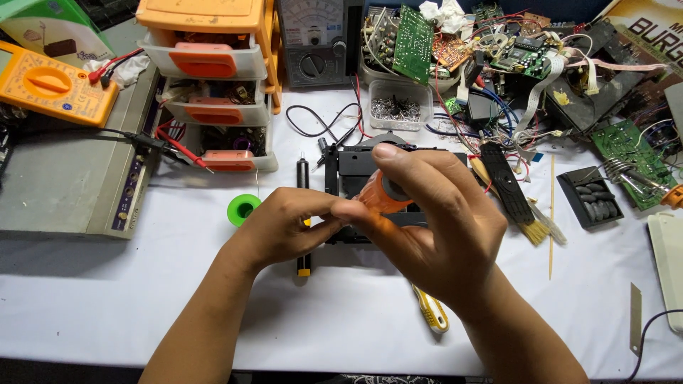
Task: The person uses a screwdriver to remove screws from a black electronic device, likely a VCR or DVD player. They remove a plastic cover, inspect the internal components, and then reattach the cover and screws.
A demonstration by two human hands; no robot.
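**A:** Report the state of both hands, using the black frame (356,167) as reference.

**B:** The right hand (441,227) is closed around an orange-handled screwdriver (380,193), held directly above the frame's centre. The left hand (284,224) sits at the frame's left edge, fingertips pinched together and touching the screwdriver just below the handle.

**A:** Location of the frame?

**B:** Flat on the white surface (107,299), mostly hidden under both hands.

**A:** Adjacent items?

**B:** A green tape roll (243,208) lies left of the frame. A black pen-shaped tool (303,174) lies beside its left edge. A clear tray of small metal parts (400,105) stands behind it. A black remote (506,181) lies to its right.
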